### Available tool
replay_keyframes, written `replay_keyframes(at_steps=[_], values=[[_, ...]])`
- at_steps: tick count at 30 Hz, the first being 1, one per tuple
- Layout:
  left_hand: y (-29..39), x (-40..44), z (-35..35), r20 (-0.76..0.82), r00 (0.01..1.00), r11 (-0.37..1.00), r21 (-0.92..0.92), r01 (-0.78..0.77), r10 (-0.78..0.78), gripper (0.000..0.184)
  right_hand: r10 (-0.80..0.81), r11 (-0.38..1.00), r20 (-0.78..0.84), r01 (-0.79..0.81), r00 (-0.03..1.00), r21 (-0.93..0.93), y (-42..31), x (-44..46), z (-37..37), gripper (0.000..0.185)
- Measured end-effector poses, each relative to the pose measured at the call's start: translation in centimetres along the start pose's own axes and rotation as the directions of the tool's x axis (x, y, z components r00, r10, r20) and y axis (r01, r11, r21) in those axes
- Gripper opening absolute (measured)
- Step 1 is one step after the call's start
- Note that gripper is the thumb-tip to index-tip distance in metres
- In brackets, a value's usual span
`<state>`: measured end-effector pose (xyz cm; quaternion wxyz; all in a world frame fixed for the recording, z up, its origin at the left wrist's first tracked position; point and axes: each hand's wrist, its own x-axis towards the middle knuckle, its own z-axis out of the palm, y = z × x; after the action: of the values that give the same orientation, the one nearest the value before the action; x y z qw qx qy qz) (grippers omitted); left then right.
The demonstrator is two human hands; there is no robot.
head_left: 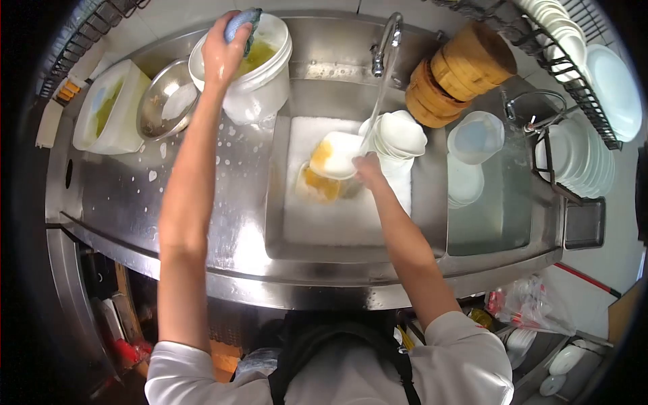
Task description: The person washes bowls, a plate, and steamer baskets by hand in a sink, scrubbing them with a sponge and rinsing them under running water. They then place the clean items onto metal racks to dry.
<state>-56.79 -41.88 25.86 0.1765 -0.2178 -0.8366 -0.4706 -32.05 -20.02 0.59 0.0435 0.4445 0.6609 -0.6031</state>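
My left hand [223, 57] is raised over a white bucket [255, 101] that holds yellowish-green liquid. Its fingers are closed around a blue sponge [240, 28]. In the foamy left sink basin [324, 239], my right hand [368, 170] grips the edge of a white bowl [345, 145] with a yellow stain on one side. The bowl is tilted beneath the running faucet [395, 30]. Just below it lies another yellow-stained dish [318, 187], partly covered by the bowl. A stack of white bowls [402, 131] sits to the right of my right hand.
On the left counter stand a metal bowl [150, 111] and a white tub [128, 131]. Wooden steamers [472, 61] rest behind the sink. The right basin [503, 229] holds water and stacked dishes [466, 179]. Plates fill a rack [574, 158] at right; a wire shelf [587, 94] hangs above.
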Motion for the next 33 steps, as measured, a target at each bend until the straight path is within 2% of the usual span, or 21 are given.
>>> replay_keyframes(at_steps=[3, 6, 7, 8, 9, 10, 12, 13, 14, 15, 18, 19, 20, 22, 23, 24, 26, 27, 30, 31, 33], values=[[4.8, -4.7, 1.1, 0.015, 0.999, 0.966, -0.258, -0.036, 0.042, 0.043, -0.075, 0.906, 0.045, 0.049, 0.996, 0.42, -1.9, -0.5, -1.7, 0.03], [5.3, -12.0, 6.7, 0.48, 0.87, 0.978, -0.209, -0.016, 0.117, 0.04, -0.173, 0.963, -0.045, 0.179, 0.984, 0.203, -5.3, -4.2, -2.5, 0.026], [3.0, -15.5, 11.1, 0.506, 0.833, 0.975, -0.125, -0.186, 0.224, 0.041, -0.152, 0.97, -0.083, 0.165, 0.985, 0.181, -6.6, -5.6, -2.4, 0.023], [0.7, -19.0, 14.3, 0.641, 0.687, 0.935, -0.302, -0.185, 0.343, 0.042, -0.15, 0.975, -0.002, 0.148, 0.989, 0.167, -6.2, -5.1, -2.8, 0.029], [0.4, -22.3, 15.1, 0.746, 0.647, 0.946, 0.077, -0.314, 0.154, 0.047, -0.306, 0.952, -0.117, 0.305, 0.945, -0.028, -4.8, -4.4, -2.7, 0.027], [0.6, -22.1, 15.7, 0.713, 0.7, 0.964, 0.159, -0.213, 0.037, 0.047, -0.466, 0.877, -0.197, 0.42, 0.863, -0.235, -3.5, -3.9, -2.3, 0.025], [0.5, -21.9, 16.3, 0.627, 0.751, 0.951, 0.31, 0.001, -0.205, 0.046, -0.304, 0.952, -0.065, 0.302, 0.95, -0.047, -1.6, -4.3, -1.6, 0.024], [-0.2, -23.5, 17.5, 0.692, 0.718, 0.972, 0.215, -0.097, -0.081, 0.044, -0.247, 0.962, -0.079, 0.235, 0.966, -0.136, -4.5, -7.6, -1.7, 0.023], [-1.6, -25.3, 19.4, 0.742, 0.669, 0.974, 0.114, -0.195, 0.047, 0.041, -0.278, 0.956, -0.082, 0.267, 0.957, -0.125, -3.8, -6.7, -2.1, 0.023], [-4.7, -25.8, 20.8, 0.934, 0.321, 0.847, 0.042, -0.53, 0.155, 0.037, -0.292, 0.953, -0.081, 0.283, 0.953, -0.107, -1.5, -5.5, -2.2, 0.023], [-1.0, -24.7, 17.4, 0.8, 0.6, 0.884, 0.3, -0.358, -0.029, 0.038, -0.275, 0.959, -0.019, 0.273, 0.961, -0.073, 0.5, -4.1, -2.4, 0.02], [-1.4, -25.7, 18.3, 0.618, 0.668, 0.766, 0.16, -0.623, 0.415, 0.04, -0.211, 0.975, 0.031, 0.213, 0.977, -0.058, -1.8, -5.8, -2.4, 0.018], [-2.0, -25.3, 18.1, 0.604, 0.703, 0.767, 0.223, -0.602, 0.376, 0.041, -0.136, 0.989, 0.084, 0.141, 0.987, -0.046, -2.8, -6.8, -2.3, 0.016], [-2.3, -23.5, 16.9, 0.554, 0.781, 0.769, 0.354, -0.533, 0.286, 0.043, -0.202, 0.977, 0.256, 0.213, 0.945, -0.015, -2.8, -5.4, -4.4, 0.021], [-1.5, -22.3, 16.5, 0.577, 0.772, 0.911, 0.413, 0.003, -0.264, 0.042, -0.265, 0.961, 0.081, 0.27, 0.961, -0.055, -3.6, -4.7, -4.2, 0.026], [-2.7, -22.6, 17.4, 0.565, 0.629, 0.845, 0.364, 0.391, -0.534, 0.043, -0.306, 0.95, -0.09, 0.297, 0.948, -0.1, -3.1, -4.7, -3.4, 0.031], [-5.2, -26.0, 20.1, 0.516, 0.459, 0.554, 0.035, 0.832, -0.723, 0.046, -0.543, 0.84, -0.452, 0.462, 0.707, -0.285, -1.8, -3.1, -0.2, 0.031], [-4.9, -28.5, 21.4, 0.447, 0.443, 0.433, -0.13, 0.892, -0.778, 0.048, -0.623, 0.778, -0.582, 0.489, 0.522, -0.394, -0.1, -2.8, 1.2, 0.031], [-3.3, -28.3, 18.3, 0.463, 0.435, 0.236, -0.426, 0.873, -0.772, 0.054, -0.633, 0.761, -0.555, 0.565, 0.54, -0.319, 3.0, -2.3, 2.5, 0.034], [-3.1, -25.9, 15.4, 0.565, 0.433, 0.139, -0.487, 0.862, -0.702, 0.056, -0.252, 0.889, -0.309, 0.346, 0.917, 0.301, 2.6, -4.1, 2.0, 0.035], [-3.9, -23.7, 11.8, 0.752, 0.437, -0.174, -0.578, 0.797, -0.493, 0.054, -0.042, 0.926, 0.143, -0.015, 0.989, 0.377, 1.0, -6.9, 1.7, 0.031]])
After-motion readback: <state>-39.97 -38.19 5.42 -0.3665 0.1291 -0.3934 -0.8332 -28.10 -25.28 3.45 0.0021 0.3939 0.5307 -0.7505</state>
